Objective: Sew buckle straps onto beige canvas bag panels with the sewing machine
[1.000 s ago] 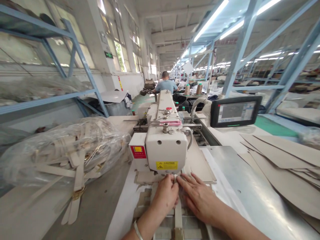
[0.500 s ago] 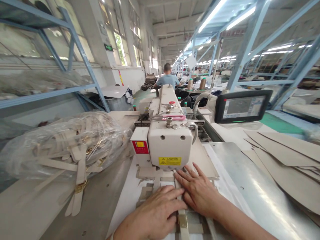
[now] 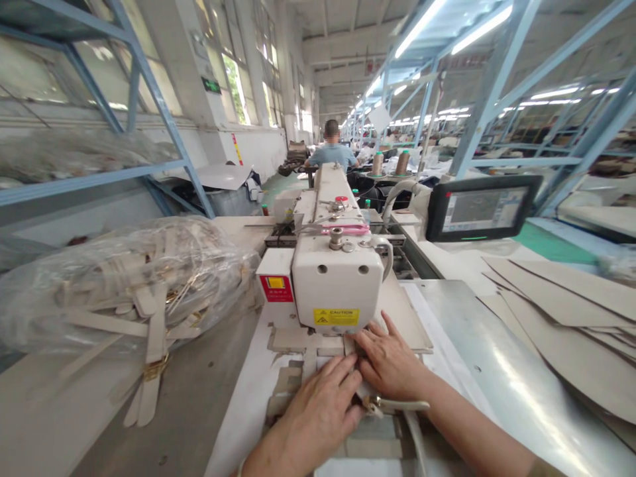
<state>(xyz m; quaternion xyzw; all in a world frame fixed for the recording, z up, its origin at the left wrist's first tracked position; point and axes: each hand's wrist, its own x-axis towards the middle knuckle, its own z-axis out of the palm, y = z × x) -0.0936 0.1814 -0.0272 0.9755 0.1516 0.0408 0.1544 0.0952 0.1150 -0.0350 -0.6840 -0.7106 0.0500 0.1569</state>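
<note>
A beige strap runs from beneath the sewing machine head toward me, its near part hidden under my fingers. My left hand has its fingers and thumb closed on this strap near the gold-coloured buckle. The loose strap end beyond the buckle sticks out to the right. Bent over the strap close to the machine head, my right hand pins it with thumb and fingertips. Beneath lie a flat beige panel and a white sheet with beige patches.
At left, a clear plastic bag holds many buckled straps. Beige panels lie stacked at right, below a control screen. Thread cones stand behind the machine. A co-worker sits farther back. Blue shelving rises at left.
The buckled strap part, lying straight toward me before, is now turned sideways to the right. My left fingers have shifted slightly and my right fingers have bent closer together.
</note>
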